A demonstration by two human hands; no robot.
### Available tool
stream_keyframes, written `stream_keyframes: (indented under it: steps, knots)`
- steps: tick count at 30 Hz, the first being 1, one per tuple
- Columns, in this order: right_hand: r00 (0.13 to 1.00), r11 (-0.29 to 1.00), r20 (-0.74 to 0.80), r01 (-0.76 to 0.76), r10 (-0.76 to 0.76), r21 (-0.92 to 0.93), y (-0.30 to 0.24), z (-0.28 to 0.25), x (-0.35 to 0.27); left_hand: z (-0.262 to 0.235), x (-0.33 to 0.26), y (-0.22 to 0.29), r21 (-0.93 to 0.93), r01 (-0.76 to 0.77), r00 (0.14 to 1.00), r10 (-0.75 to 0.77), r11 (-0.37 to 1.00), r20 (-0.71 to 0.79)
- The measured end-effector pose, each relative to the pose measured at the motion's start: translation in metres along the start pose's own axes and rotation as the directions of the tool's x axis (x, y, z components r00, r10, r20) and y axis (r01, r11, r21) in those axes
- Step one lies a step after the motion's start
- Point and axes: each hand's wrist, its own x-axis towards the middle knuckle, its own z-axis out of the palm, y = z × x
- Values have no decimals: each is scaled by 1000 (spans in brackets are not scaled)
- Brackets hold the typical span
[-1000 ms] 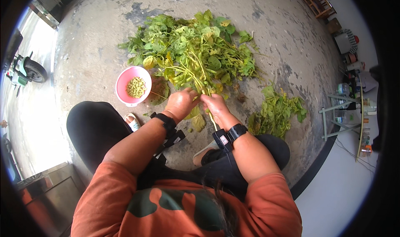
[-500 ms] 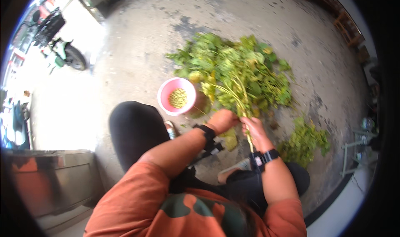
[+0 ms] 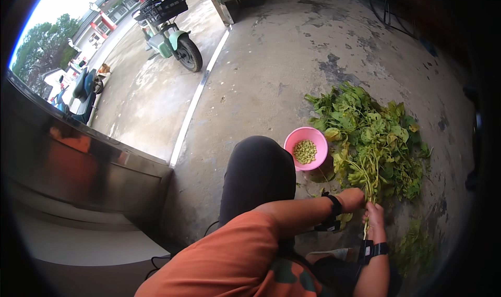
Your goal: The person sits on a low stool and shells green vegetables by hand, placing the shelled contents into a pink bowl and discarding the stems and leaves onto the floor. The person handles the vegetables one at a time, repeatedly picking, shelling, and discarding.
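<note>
Both hands meet low right in the frame. Left hand [image 3: 350, 199] closed around the lower ends of a bundle of green stalks [image 3: 371, 179]; right hand [image 3: 373, 217] just beside it, fingers curled on the same stalks a little lower. Dark band on each wrist. Orange sleeve of the left arm crosses the foreground; 1 knee in dark trousers raised beside it. The stalks run up from the hands into a big heap of leafy plants [image 3: 373, 135] spread on the concrete floor [image 3: 271, 73], directly ahead of the hands and touching them. Pink bowl [image 3: 306, 148] sits on the floor just left of the heap, against its edge, next to the knee; a small mound of pale green pods [image 3: 305, 151] inside. Smaller pile of stripped leaves [image 3: 415, 247] lies to the right, near the right forearm, apart from the main heap. On the left, a shiny metal cabinet [image 3: 78, 177]. Farther off, past a white line on the ground, 1 green scooter [image 3: 169, 33] with a black basket; a second one, darker, at far left, small and indistinct.
</note>
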Motion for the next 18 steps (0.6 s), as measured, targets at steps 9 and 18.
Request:
stream_keyframes:
  steps: [9,18]
  knots:
    - [999,998,22,-44,42,53,-1,-5,1,-2,-1,-4,-168,3,999,2,986,33]
    - [967,992,230,99,-114,74,-25,-5,-27,-16,-12,-5,-794,337,941,-146,505,306]
